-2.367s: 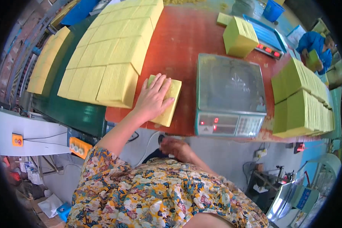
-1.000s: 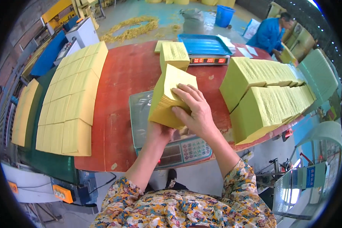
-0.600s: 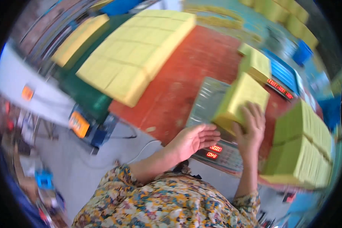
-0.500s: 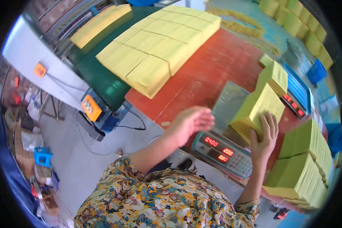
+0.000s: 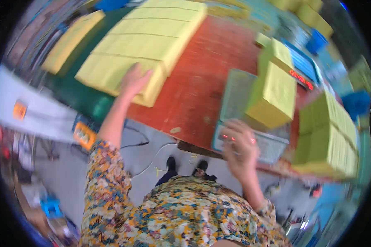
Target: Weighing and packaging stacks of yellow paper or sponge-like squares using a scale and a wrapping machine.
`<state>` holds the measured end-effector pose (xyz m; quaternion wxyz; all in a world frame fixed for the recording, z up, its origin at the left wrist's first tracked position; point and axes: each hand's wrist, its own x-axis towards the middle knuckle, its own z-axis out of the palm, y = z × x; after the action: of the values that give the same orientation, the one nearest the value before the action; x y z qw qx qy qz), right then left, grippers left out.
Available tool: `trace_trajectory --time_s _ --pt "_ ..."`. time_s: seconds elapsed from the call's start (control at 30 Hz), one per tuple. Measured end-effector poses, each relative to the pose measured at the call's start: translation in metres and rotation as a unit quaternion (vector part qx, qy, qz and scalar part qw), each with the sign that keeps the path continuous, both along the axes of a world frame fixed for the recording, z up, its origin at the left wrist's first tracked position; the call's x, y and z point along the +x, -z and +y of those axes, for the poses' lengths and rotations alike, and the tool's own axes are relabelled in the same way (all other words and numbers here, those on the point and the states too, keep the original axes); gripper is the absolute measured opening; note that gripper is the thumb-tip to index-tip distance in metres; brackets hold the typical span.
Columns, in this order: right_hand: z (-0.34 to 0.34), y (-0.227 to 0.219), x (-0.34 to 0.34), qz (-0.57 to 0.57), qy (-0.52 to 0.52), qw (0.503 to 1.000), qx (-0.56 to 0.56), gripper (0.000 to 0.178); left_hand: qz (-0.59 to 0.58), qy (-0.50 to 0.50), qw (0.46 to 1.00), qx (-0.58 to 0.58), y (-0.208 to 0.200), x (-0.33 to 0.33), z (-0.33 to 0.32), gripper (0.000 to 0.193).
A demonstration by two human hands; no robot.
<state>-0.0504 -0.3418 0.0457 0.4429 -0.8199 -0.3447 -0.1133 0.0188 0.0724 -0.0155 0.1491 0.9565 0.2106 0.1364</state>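
Observation:
My left hand [image 5: 135, 81] rests on the near end of a large block of yellow paper stacks [image 5: 146, 39], its thumb apart from the fingers. That block lies across the red table and a green surface. Blurred by motion, my right hand [image 5: 241, 145] is over the front of a digital scale [image 5: 240, 88], covering part of its display and keys. Its fingers look loosely bent with the thumb apart, and nothing shows in them. On the scale's plate stands a yellow paper stack [image 5: 278, 94], a little beyond the right hand.
The red table [image 5: 204, 82] has further yellow stacks [image 5: 327, 138] at its right edge. Behind is a second scale with a blue tray [image 5: 303, 61]. An orange control box [image 5: 85, 135] is left of the table. A long yellow stack [image 5: 74, 41] lies far left.
My left hand has moved left and forward from beside the scale onto the large paper block. The right hand has left the stack on the scale and shifted left over the display. The view has swung.

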Motion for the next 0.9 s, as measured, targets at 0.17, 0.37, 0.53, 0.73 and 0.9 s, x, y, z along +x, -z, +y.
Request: trace_trajectory --time_s 0.17,0.37,0.53,0.73,0.9 --pt "0.044 0.052 -0.046 0.127 -0.036 0.988 0.084 0.027 0.020 0.080 0.984 0.158 0.037 0.005 0.009 0.082" --pt "0.087 0.080 -0.086 0.230 -0.022 0.963 0.137 0.021 0.015 0.124 0.983 0.131 0.034 -0.002 0.014 0.080" --pt "0.110 0.076 -0.095 0.222 0.002 0.963 0.149 0.023 -0.023 0.293 0.949 0.110 0.033 -0.038 -0.028 0.081" --pt "0.131 0.041 -0.036 -0.065 0.083 0.990 0.093 0.030 -0.014 0.552 0.829 0.087 -0.002 -0.081 -0.091 0.083" --pt "0.147 0.067 0.048 0.065 0.061 0.991 -0.096 0.032 -0.004 0.611 0.789 0.064 -0.021 -0.091 -0.072 0.069"
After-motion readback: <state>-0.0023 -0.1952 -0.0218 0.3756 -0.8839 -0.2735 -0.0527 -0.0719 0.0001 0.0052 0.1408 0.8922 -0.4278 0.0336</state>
